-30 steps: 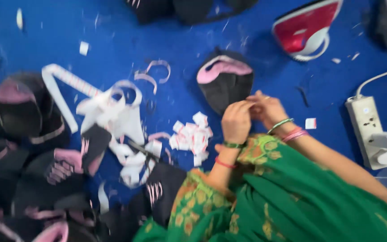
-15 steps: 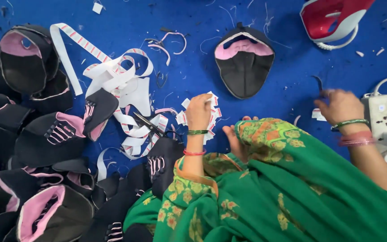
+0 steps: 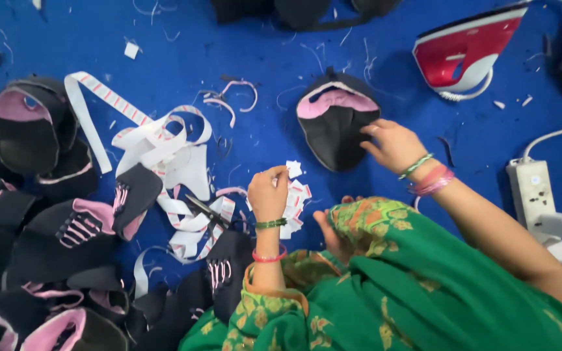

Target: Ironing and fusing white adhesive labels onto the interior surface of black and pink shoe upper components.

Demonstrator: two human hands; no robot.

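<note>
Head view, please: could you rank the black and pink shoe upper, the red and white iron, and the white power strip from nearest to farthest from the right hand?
From the right hand:
1. Black and pink shoe upper, touching its fingertips, on its left.
2. White power strip, lower right.
3. Red and white iron, top right, roughly as far as the strip; too close to call.

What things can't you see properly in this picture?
- Black pieces, head view: cut off by the top edge.
- Iron: tip cut off by the top edge.
- Scissors: partly buried under white tape.
- Left hand: its fingers hide part of the small label.
- Right hand: covers the shoe upper's edge.
</note>
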